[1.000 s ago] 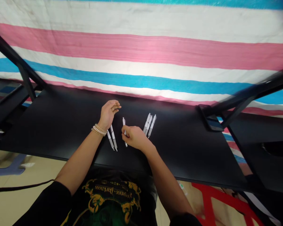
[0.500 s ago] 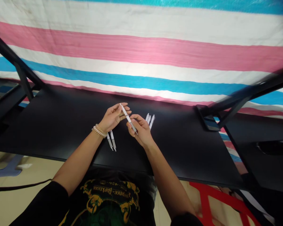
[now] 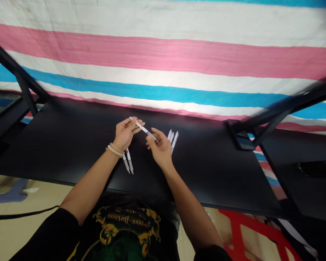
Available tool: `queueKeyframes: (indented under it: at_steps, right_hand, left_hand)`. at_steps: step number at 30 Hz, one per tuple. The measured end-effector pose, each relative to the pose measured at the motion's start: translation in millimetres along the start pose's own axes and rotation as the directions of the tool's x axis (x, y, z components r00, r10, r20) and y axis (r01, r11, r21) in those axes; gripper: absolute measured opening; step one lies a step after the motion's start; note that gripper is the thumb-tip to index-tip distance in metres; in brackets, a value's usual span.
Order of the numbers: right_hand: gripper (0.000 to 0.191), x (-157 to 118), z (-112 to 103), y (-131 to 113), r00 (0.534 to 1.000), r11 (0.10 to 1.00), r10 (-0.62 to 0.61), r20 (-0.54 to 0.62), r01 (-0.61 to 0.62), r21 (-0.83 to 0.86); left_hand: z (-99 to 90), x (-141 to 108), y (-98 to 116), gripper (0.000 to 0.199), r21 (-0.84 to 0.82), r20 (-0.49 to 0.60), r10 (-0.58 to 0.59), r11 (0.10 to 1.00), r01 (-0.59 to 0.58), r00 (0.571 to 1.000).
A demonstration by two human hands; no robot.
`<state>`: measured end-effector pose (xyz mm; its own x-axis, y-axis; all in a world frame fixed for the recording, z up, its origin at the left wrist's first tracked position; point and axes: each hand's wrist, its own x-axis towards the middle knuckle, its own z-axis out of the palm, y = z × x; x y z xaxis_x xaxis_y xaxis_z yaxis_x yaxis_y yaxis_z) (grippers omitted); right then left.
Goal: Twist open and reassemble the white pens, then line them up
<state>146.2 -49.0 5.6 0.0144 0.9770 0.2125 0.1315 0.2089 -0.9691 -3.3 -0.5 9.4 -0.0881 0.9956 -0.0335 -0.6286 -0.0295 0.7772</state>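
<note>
My left hand (image 3: 125, 132) is shut on a white retractable pen (image 3: 143, 128), which sticks out to the right of its fingers. My right hand (image 3: 158, 146) is open, its spread fingertips close to the pen's metal tip. Two more white pens (image 3: 128, 162) lie on the black table (image 3: 70, 145) under my left wrist. A small group of white pens (image 3: 172, 137) lies just beyond my right hand, partly hidden by it. Beaded bracelets (image 3: 115, 151) circle my left wrist.
A pink, white and blue striped cloth (image 3: 163, 61) hangs behind the table. Black metal bars (image 3: 288, 105) cross the view at both sides. A red frame (image 3: 241, 232) stands on the tiled floor at lower right, and a black cable (image 3: 16, 215) runs at lower left.
The lone pen has gone from the table into my hands, and my left hand now holds it. My right hand has loosened and drawn back toward the pen's tip.
</note>
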Motion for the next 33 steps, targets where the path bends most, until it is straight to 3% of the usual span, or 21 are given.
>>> queueKeyframes:
  at_steps: [10,16,20,22,25,29,33]
  right_hand:
    - [0.022,-2,2,1,0.977,0.975,-0.201,-0.078,0.191,-0.115]
    - [0.019,0,-2,0,0.968,0.963,-0.234,-0.09,0.218,-0.157]
    - [0.039,0,0,1,0.968,0.943,-0.242,-0.072,0.217,-0.252]
    - [0.032,0,0,4,0.967,0.918,-0.252,-0.037,0.226,-0.326]
    - [0.023,2,-8,8,0.938,0.832,-0.346,-0.012,0.3,-0.467]
    - [0.022,7,-22,6,0.881,0.766,-0.455,-0.131,0.312,-0.562]
    - [0.023,9,-20,6,0.874,0.75,-0.47,-0.121,0.323,-0.577]
  left_hand:
    - [-2.4,2,0,0.023,-0.057,0.005,-0.039,0.998,0.04,0.999]
    - [-0.9,0,0,0.024,-0.047,0.017,-0.028,0.998,0.028,0.999]
    - [1.2,-2,-1,0.024,-0.044,0.02,-0.035,0.998,0.036,0.999]
    - [0.1,-1,-2,0.023,-0.045,0.031,-0.032,0.998,0.033,0.999]
    - [-6.4,4,-1,0.018,-0.083,-0.028,0.005,0.997,-0.007,1.0]
    - [-16.8,12,4,0.008,-0.169,-0.154,0.03,0.984,-0.056,0.988]
    - [-13.8,11,3,0.007,-0.166,-0.143,-0.005,0.986,-0.019,0.99]
